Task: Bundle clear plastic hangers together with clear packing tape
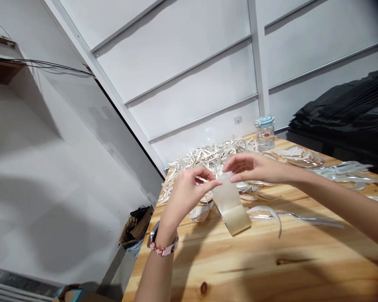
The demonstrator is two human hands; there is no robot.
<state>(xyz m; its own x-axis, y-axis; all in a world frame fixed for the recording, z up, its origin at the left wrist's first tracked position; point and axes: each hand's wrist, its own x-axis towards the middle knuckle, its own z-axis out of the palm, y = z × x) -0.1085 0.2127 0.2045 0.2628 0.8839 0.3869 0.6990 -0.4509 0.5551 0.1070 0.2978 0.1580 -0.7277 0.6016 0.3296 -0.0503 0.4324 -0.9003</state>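
- Head view: the left hand point(192, 191) has its grip drawn nearly together, thumb and forefinger tips pinching the upper left edge of a pale strip point(229, 205).
- The right hand point(247, 167) meets the strip's upper right; its thumb tip touches the edge, and the fingers curve round with a gap behind the tips. Whether this grip pinches the strip I cannot tell.
- The strip is between the hands, hanging from its top end above the bench point(239, 272), whitish above and tan below, its lower part bent.
- A curved white offcut point(267, 211) lies just right of the strip's lower part.
- Beyond the hands, a heap of pale scraps point(204, 156) covers the bench's far end, near a lidded bottle point(266, 136).
- The left wrist wears a watch point(153, 235) and a pink bracelet point(168, 250).
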